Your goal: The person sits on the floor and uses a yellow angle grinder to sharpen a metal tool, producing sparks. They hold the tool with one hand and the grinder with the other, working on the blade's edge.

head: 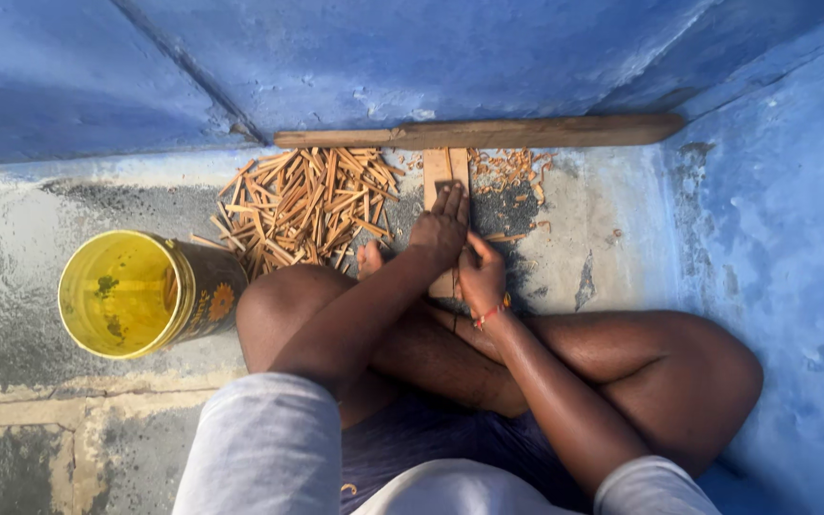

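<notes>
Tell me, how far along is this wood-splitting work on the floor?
Done, by the look of it: a sizeable heap of thin wooden sticks lies left of the board, with small shavings to its right. In hand: the left hand presses flat on the narrow wooden board, the right hand beside it. Left: that board, and the long plank by the wall, remain whole.

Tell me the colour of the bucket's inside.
Yellow, with dark specks; the bucket shows in the head view.
</notes>
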